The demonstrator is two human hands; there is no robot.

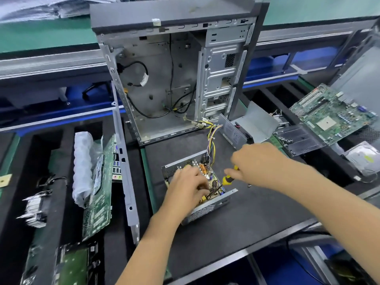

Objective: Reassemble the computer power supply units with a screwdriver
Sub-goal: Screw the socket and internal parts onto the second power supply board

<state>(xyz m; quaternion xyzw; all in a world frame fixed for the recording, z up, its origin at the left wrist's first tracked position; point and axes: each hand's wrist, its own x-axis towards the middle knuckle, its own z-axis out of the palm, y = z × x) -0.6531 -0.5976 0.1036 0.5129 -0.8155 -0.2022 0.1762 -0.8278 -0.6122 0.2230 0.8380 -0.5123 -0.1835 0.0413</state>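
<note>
Both bare forearms reach in from the lower edge over the black mat [236,227] on the table. The left hand [186,187] comes up from below, palm down, its grip curled into the open power supply [197,188]; the fingertips sit among the parts on the circuit board [207,177], and blur hides whether they pinch anything. The right hand [261,163] crosses in from the right, wrist bent, its grip closed round a yellow-and-black screwdriver [227,178] whose handle end juts out left of the knuckles, over the right edge of the unit. The unit lies on the mat, lid off, with mesh walls at its near and far sides. From its far corner, between the two hands, a wire bundle [211,138] runs away toward the tower case [174,79], which stands open beyond both hands. Just beyond the right hand lies the grey cover [246,128]. Farther right of that hand, a clear screw tray [298,138] and a green motherboard [333,114] lean on the table edge. Left of the left hand, another board [98,192] and bubble wrap [82,167] stand in a black foam slot.
</note>
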